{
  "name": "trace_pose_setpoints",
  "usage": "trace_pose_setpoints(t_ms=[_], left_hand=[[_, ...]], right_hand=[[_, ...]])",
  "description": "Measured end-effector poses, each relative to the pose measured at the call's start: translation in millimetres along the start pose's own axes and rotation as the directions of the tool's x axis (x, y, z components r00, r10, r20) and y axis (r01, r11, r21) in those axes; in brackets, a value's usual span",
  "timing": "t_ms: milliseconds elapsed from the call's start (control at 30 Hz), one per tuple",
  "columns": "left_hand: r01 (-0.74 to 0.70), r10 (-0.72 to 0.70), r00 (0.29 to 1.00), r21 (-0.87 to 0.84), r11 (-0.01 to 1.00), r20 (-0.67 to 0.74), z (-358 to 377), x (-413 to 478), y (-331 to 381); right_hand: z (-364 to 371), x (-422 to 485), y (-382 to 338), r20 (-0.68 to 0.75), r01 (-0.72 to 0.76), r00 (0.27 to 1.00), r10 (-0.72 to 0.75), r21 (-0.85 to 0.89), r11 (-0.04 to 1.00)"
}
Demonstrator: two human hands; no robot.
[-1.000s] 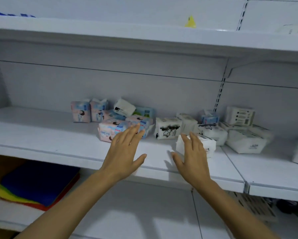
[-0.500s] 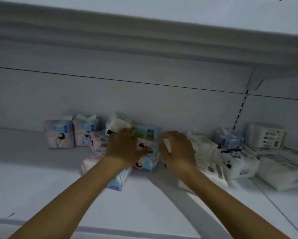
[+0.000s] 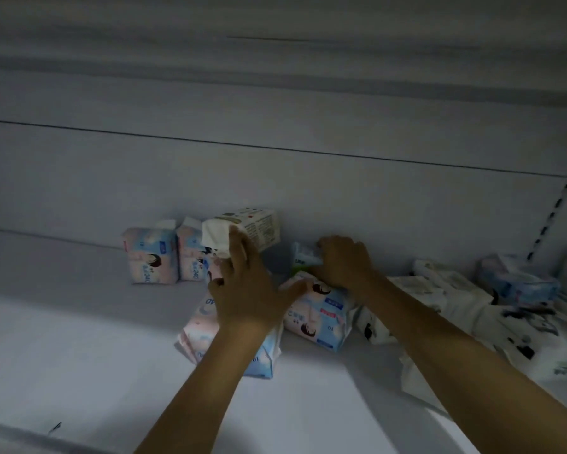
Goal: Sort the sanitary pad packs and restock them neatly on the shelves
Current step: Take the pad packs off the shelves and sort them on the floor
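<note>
Two pink-and-blue pad packs (image 3: 151, 257) stand upright by the back wall of the white shelf (image 3: 79, 355). More of them lie tumbled: one pink-and-blue pack (image 3: 200, 329) lies under my left wrist and another pink-and-blue pack (image 3: 321, 317) lies between my arms. My left hand (image 3: 246, 286) is spread over this pile, a straight finger touching a tilted white pack (image 3: 256, 227) on top. My right hand (image 3: 341, 263) curls its fingers over a green-and-white pack (image 3: 302, 257) at the back.
White packs with black print (image 3: 439, 293) lie in a loose heap at the right, with a blue pack (image 3: 518, 285) behind them. The upper shelf's underside (image 3: 275, 60) hangs close overhead. A slotted upright (image 3: 552, 214) marks the bay's right end. The light is dim.
The view has moved in under the upper shelf and darkened. Both hands went from hovering at the shelf's front to the pile at the back; the right hand now grips the green-and-white pack.
</note>
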State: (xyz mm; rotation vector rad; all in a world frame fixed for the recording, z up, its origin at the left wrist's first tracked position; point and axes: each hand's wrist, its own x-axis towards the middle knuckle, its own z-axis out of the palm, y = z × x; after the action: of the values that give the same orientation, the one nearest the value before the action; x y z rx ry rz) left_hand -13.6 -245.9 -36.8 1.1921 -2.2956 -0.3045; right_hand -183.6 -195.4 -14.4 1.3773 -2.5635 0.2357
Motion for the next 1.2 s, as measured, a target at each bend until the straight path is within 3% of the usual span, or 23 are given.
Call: trace_pose_setpoints(t_ms=[67,133,167,233,333,467,633,733,800,833,967,1100,1200], left_hand=[[0.019,-0.022,0.999,-0.093,0.995,-0.04,2,4,-1],[0.036,-0.055,0.995,-0.231,0.972,-0.079,1,8,-5],[0.04,-0.071,0.993,-0.295,0.955,-0.094,0,10,-8],[0.025,-0.072,0.991,-0.378,0.926,-0.11,0,12,-11],[-0.121,0.071,0.988,-0.403,0.907,-0.139,0,8,-7],[-0.38,0.394,0.919,-0.239,0.894,0.012,2,-4,16],[-0.48,0.439,0.876,-0.445,0.756,-0.2,-2,-12,66],[-0.333,0.4,0.904,-0.831,0.445,-0.148,-10,-25,118],[-0.143,0.435,0.9,-0.962,0.234,-0.028,-13,-38,149],[-0.082,0.463,0.886,-0.979,0.188,0.015,-12,-44,162],[0.032,0.518,0.849,-0.987,0.157,0.11,0,-74,207],[0.03,0.576,0.806,-0.981,0.191,0.136,15,-104,255],[-0.031,0.626,0.769,-0.969,0.245,0.133,25,-124,288]], right_hand=[[-6,-2,-2,-0.008,0.006,1.0,-0.007,-0.151,0.988],[-12,-8,2,-0.148,-0.016,0.989,-0.017,-0.219,0.976],[-15,-12,7,-0.25,-0.038,0.968,-0.007,-0.176,0.984],[-20,-20,19,-0.4,-0.055,0.912,0.086,0.088,0.995],[-33,-28,27,-0.43,-0.031,0.869,0.245,0.447,0.894],[-53,-44,29,-0.531,0.093,0.821,0.209,0.486,0.869],[-78,-84,43,-0.584,0.177,0.779,0.227,0.552,0.815],[-93,-115,58,-0.528,0.172,0.783,0.329,0.692,0.701],[-102,-137,71,-0.503,0.174,0.77,0.393,0.758,0.629],[-105,-148,80,-0.487,0.169,0.758,0.435,0.79,0.59],[-112,-192,120,-0.397,0.09,0.732,0.554,0.862,0.499],[-112,-232,162,-0.343,0.052,0.678,0.65,0.905,0.423],[-113,-258,195,-0.367,-0.016,0.634,0.681,0.874,0.485]])
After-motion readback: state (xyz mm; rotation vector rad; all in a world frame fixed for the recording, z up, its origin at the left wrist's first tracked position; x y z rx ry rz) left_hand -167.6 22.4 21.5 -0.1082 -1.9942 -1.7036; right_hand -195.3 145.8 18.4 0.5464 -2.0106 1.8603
